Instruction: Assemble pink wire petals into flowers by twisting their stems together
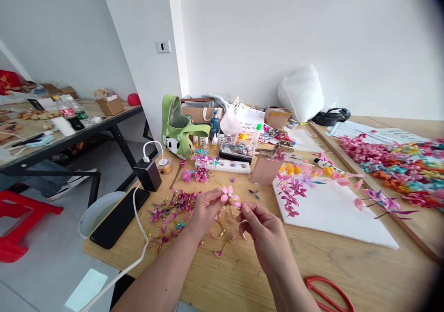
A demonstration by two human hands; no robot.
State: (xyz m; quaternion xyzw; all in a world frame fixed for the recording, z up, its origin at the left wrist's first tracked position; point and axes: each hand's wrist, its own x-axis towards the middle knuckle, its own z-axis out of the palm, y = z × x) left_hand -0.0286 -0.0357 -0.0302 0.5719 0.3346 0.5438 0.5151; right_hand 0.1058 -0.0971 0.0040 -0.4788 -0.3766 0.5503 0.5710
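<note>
Between my two hands, above the table's middle, is a pink artificial flower (229,194) with a pale centre. My left hand (207,209) pinches it from the left, fingertips just behind its petals. On the other side, my right hand (261,221) has thumb and forefinger closed on a small pink petal piece (237,205) at the flower's lower right. Whether that piece is joined to the flower, I cannot tell. Loose pink and purple flowers on wire stems (178,203) lie left of my hands, and more wired pieces (219,252) lie beneath them.
A white foam board (333,215) with purple and orange flowers stands at right. Red-handled scissors (328,293) lie at the front right. A black phone (120,217), a charger (148,173) and its white cable (140,256) occupy the left edge. Behind are a green bag (176,131) and small bottles.
</note>
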